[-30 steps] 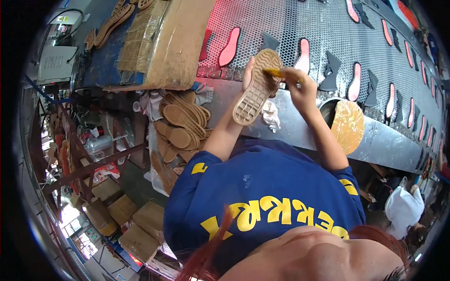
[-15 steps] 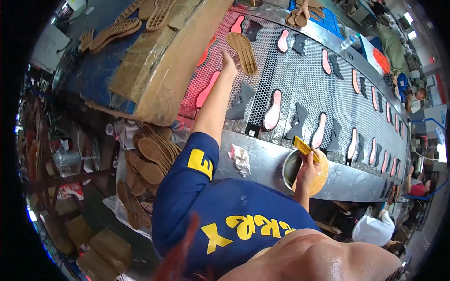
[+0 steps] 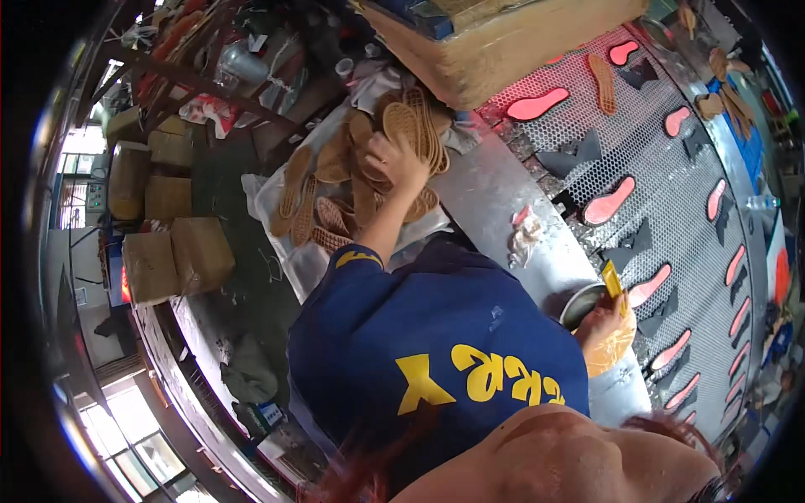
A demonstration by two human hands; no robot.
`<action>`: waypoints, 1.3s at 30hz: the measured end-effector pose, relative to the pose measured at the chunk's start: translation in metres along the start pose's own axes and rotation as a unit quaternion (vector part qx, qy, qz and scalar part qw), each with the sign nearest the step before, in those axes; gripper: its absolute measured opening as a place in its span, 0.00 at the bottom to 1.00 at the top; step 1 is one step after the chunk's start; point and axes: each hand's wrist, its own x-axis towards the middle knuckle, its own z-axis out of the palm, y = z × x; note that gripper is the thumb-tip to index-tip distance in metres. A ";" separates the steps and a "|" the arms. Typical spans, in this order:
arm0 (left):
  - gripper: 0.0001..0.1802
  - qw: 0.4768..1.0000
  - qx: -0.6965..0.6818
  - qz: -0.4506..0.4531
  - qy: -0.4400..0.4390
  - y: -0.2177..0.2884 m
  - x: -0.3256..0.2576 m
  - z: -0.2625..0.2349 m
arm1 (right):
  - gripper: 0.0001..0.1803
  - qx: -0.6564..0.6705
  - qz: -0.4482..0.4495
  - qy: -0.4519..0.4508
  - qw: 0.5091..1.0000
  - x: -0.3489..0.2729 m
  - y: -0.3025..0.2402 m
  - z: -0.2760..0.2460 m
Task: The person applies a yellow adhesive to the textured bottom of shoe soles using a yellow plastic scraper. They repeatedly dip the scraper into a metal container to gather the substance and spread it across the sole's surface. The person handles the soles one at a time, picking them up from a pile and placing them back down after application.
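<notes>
Touching tan soles (image 3: 402, 121) heaped left of metal bench (image 3: 490, 184) — left hand (image 3: 400, 163) grip: cannot tell whether closed; right hand (image 3: 600, 322) grasping yellow tool (image 3: 612, 279). Soles probably light, bendy, not slippery, hardly fragile — best pinched by side edges at narrow waist.

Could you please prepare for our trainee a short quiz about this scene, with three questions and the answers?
1. Which hand holds the yellow tool?
2. True or false: the left hand is at the pile of brown soles.
3. Where does the crumpled white cloth lie?
A) on the mesh belt
B) on the metal ledge
C) on a cardboard box

Key:
1. The right hand.
2. True.
3. B.
</notes>
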 end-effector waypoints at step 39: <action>0.25 0.827 -0.418 0.288 -0.240 0.071 -0.051 0.037 | 0.11 -0.672 -0.313 0.169 0.650 -0.070 0.060 -0.045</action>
